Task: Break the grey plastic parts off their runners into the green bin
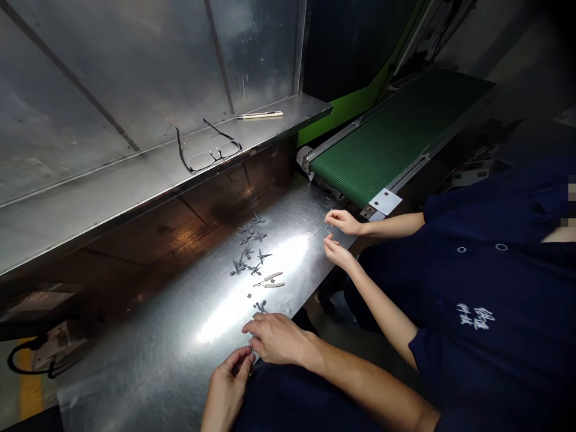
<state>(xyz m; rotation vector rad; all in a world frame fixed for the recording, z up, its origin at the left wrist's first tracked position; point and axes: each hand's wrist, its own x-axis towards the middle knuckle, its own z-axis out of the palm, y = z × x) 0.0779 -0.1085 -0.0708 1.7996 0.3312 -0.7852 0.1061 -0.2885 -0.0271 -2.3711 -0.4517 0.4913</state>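
Observation:
At the table's near edge, my left hand (pixel 229 381) is closed in a pinch, thumb against fingers, with a sliver of a small grey part showing at its tips. My right hand (pixel 281 339) curls in from the right, its fingertips close to the left ones; what they grip is mostly hidden. Just beyond my knuckles lies a dark grey branched part (pixel 260 307), with a small dark square piece (pixel 249 295) beside it. Farther on rest nippers with beige handles (pixel 273 277), jaws pointing left. Several more branched grey parts (pixel 247 252) lie in a loose group behind them.
A co-worker's hands (pixel 339 252) pinch something small at the metal table's (pixel 171 336) right edge. Glasses (pixel 211 156) and thin sticks or pens (pixel 260 115) lie on the raised metal shelf (pixel 153 168). Beyond the table stands a green conveyor belt (pixel 387 150). A cable (pixel 27 360) hangs at left.

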